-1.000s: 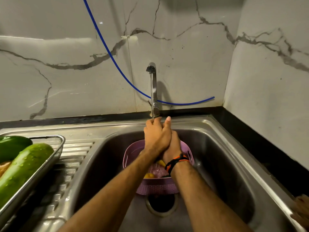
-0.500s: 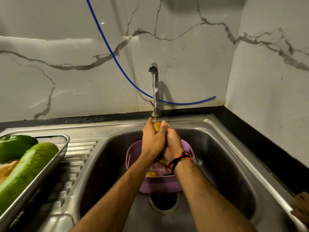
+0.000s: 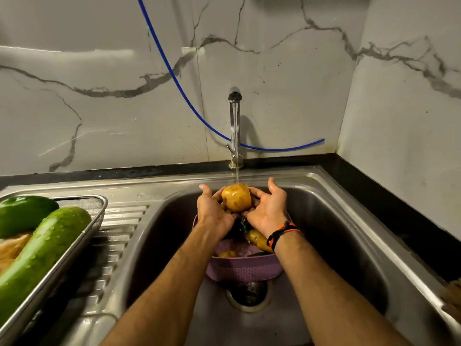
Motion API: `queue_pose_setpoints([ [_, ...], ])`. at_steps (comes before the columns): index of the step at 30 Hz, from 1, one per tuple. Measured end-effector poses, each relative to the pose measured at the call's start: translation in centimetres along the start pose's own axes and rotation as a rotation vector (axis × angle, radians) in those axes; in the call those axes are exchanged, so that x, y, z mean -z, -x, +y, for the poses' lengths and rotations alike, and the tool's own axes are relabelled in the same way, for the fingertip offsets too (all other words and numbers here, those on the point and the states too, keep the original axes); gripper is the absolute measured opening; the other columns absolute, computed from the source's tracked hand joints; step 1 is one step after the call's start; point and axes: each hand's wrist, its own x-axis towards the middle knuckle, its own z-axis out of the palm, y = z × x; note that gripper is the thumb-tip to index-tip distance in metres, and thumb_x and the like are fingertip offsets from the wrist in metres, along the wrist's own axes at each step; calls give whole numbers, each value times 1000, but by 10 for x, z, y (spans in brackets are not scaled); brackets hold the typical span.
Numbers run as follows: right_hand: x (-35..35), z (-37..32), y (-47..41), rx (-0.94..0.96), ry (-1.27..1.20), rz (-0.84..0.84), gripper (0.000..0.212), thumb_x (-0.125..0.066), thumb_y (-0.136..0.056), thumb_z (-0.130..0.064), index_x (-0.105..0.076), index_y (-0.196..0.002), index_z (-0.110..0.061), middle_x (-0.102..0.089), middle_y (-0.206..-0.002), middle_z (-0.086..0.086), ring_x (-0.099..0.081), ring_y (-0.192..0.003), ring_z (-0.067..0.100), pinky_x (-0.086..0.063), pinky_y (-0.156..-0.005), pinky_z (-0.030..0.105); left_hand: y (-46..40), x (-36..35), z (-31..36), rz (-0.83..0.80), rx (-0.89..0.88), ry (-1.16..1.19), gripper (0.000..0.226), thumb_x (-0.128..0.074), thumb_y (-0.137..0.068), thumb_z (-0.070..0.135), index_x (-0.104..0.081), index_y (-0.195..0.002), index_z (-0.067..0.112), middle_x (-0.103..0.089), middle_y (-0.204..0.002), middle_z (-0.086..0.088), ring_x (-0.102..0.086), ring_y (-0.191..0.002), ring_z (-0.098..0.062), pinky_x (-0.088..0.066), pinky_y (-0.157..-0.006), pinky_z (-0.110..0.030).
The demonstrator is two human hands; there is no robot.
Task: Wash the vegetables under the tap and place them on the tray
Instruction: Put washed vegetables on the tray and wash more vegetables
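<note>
A wet yellow-brown potato [image 3: 236, 198] sits under the running stream from the steel tap [image 3: 234, 126]. My left hand [image 3: 212, 208] and my right hand [image 3: 268, 208] cup it from either side, palms up and fingers loosely spread. Below them a purple basket [image 3: 243, 269] stands in the sink [image 3: 349, 233] over the drain, holding more potatoes [image 3: 257, 239] and a dark vegetable. On the left a steel tray [image 3: 82, 243] holds a wet green cucumber [image 3: 42, 255] and a green pepper [image 3: 22, 213].
A blue hose [image 3: 174, 73] hangs along the marble wall behind the tap. The ribbed drainboard [image 3: 117, 233] lies between tray and basin. A brown object [image 3: 452, 295] sits at the sink's right edge. The drain [image 3: 248, 293] lies just in front of the basket.
My hands were clasped tight around the potato, rubbing it. They have now spread apart and opened, leaving the potato bare under the water.
</note>
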Motion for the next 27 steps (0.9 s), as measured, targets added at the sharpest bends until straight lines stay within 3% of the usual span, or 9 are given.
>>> queue_pose_setpoints([
  [12, 9, 3, 1, -27, 21, 18, 81, -41, -92, -66, -44, -141, 0, -49, -138, 28, -48, -126, 44, -33, -110, 58, -5, 8, -6, -11, 43, -3, 81, -27, -96, 71, -51, -138, 6, -55, -136, -24, -55, -122, -43, -43, -102, -58],
  [17, 11, 3, 0, -31, 25, 19, 83, -41, -91, -66, -44, -141, 0, -50, -137, 28, -48, -126, 44, -32, -112, 58, -4, 7, -6, -18, 45, -17, 79, -30, -96, 70, -52, -136, 6, -57, -133, -23, -57, -119, -41, -51, -82, -53],
  [27, 2, 4, 4, 20, 135, 43, 77, -44, -91, -64, -54, -131, 1, -56, -132, 22, -48, -127, 37, -29, -115, 55, 1, 5, -6, -75, 66, -23, 79, -50, -89, 69, -57, -129, 1, -65, -123, -25, -64, -113, -40, -52, -95, -52],
])
